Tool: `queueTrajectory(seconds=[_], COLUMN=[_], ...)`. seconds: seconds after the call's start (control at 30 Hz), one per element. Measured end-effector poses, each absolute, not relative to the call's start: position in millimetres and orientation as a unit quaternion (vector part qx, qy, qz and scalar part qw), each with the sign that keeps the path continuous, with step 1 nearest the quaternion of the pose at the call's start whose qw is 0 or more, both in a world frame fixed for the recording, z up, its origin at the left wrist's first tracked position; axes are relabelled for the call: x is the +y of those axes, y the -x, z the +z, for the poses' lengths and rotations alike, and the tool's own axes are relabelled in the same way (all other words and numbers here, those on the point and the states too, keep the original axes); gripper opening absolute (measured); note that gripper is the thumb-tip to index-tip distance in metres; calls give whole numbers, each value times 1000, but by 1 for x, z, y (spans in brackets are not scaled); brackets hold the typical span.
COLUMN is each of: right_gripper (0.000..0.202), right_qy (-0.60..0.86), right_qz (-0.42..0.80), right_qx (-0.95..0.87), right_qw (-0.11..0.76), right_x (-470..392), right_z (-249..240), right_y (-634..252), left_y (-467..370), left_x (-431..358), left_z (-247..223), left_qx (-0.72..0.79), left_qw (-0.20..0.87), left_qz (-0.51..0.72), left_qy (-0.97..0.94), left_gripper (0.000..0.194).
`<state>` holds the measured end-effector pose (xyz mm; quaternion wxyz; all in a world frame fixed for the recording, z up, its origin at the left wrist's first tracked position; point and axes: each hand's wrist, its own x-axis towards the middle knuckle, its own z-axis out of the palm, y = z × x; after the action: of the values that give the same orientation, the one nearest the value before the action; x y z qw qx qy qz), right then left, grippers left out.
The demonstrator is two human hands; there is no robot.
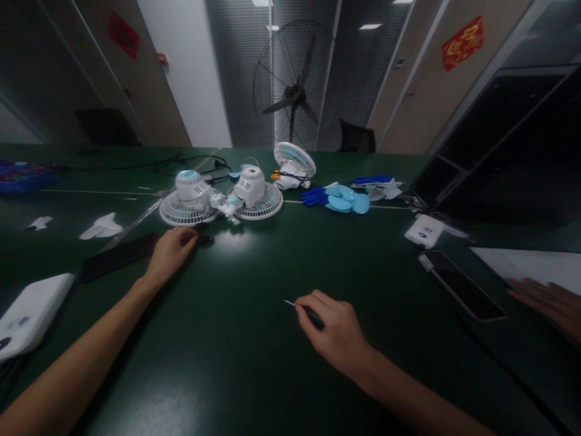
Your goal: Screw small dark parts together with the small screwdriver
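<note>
My right hand [333, 330] is closed around a small screwdriver [315, 317]. Its thin metal shaft points left over the dark green table, and fingers partly cover the dark handle. Farther left, my left hand [175, 251] rests on the table with curled fingers; what they hold, if anything, is hidden. Just beyond those fingertips lies a small dark object [206, 241], too dim to name. A long black flat object [120, 257] lies beside the left wrist. Behind the left hand, a white fan [190, 197] and a second fan [254, 194] lie grille down.
A third fan [293, 166] leans at the back, near light-blue fan blades [347, 198] and blue gloves [315, 195]. At right are a phone [465, 284], a white device [424, 231] and another person's hand [549, 303]. A white power bank-like box [39, 309] lies at left.
</note>
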<state>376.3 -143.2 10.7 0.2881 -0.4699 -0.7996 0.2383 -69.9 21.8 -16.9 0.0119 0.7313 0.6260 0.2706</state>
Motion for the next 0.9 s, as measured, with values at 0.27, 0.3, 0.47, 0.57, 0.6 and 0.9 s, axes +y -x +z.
queueTrajectory(seconds=[0.27,0.3,0.47,0.57,0.6,0.9], right_gripper=[18,19,20,19,19,19], right_qy=[461,460,463,466,466,463], right_qz=[258,259,248,245,245,239], right_qx=[-797,-798,-800,-802,-802,-803], right_qw=[292,291,289,283,281,288], right_x=[-143,-143,-142,-143,-143,-143], right_z=[12,12,11,11,11,13], right_y=[-376,-376,-376,-376,-376,-376], left_y=[72,71,64,58,55,33], left_x=[25,24,17,13,12,8], left_z=[-17,-17,-11,-8,-7,-3], left_qx=[653,653,652,646,643,590], left_qw=[31,32,48,61,67,53], left_qz=[295,296,334,357,366,403], left_qy=[-697,-697,-679,-672,-670,-698], left_gripper=[40,39,39,39,39,37])
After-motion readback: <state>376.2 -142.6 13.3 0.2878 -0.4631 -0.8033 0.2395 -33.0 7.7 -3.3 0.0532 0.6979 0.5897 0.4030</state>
